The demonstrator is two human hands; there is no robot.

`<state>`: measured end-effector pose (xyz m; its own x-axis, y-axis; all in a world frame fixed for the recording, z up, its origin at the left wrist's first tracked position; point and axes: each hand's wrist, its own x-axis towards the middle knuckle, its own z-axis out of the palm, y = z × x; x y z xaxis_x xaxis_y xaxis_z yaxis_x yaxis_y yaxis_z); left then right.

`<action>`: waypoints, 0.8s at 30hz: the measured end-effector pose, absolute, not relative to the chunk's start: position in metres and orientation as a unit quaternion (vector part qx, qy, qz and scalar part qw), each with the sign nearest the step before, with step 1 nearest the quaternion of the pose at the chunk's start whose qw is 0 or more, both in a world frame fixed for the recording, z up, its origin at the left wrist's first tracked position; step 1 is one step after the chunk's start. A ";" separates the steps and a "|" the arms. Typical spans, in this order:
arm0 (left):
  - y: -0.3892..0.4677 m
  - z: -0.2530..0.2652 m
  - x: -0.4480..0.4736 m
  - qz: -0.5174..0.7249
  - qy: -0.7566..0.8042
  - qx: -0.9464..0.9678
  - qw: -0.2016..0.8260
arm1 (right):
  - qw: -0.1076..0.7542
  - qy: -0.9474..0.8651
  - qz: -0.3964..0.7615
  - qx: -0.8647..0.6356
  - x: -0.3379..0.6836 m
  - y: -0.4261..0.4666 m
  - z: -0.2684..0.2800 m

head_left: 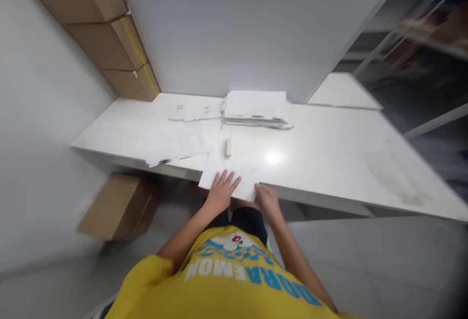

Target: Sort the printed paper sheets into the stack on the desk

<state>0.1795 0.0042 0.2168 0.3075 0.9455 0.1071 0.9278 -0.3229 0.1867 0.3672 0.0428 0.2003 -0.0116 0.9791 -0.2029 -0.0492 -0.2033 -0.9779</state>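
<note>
Nearest, at six o'clock, is the wearer's own yellow shirt (219,285) with cartoon print, above dark shorts (248,221). Just beyond it, a white sheet of paper (244,185) is the centre of this clock, lying partly on the bench (329,148) and jutting past its near edge toward the wearer. The left hand (220,194) presses on it at about seven o'clock, palm down, fingers spread wide. The right hand (267,199) is at about four o'clock, its fingers curled narrow and seemingly pinching the sheet's right corner, though blur softens the grip. The step in hand looks to be steadying the sheet at the bench edge; shifting or turning it from here would call for a light left palm and a firm right pinch, to avoid a crease at the overhang. Between eight and nine, below the bench, is a cardboard box (113,207). At twelve, just past the left fingertips, is a small pale block (228,148). Loose printed papers (183,143) spread at ten, and a thick paper stack (256,107) lies between twelve and one, near a plain grey panel (234,26). Farther off, stacked brown boxes (117,46) rise between ten and eleven, and blurred shelves (420,31) stand at two.
</note>
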 end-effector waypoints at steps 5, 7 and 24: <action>0.010 0.219 0.174 0.074 0.582 0.808 0.063 | 0.369 -0.518 0.507 -0.582 0.375 0.048 0.197; 0.007 0.216 0.173 0.076 0.586 0.804 0.064 | 0.352 -0.555 0.484 -0.578 0.374 0.048 0.195; 0.023 0.218 0.177 0.085 0.550 0.825 0.096 | 0.376 -0.505 0.424 -0.651 0.404 0.074 0.199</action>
<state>0.1772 0.0229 0.2176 0.3798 0.9245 0.0340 0.8920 -0.3757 0.2512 0.4036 0.0737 0.1985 0.1304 0.9765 -0.1716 0.3391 -0.2066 -0.9178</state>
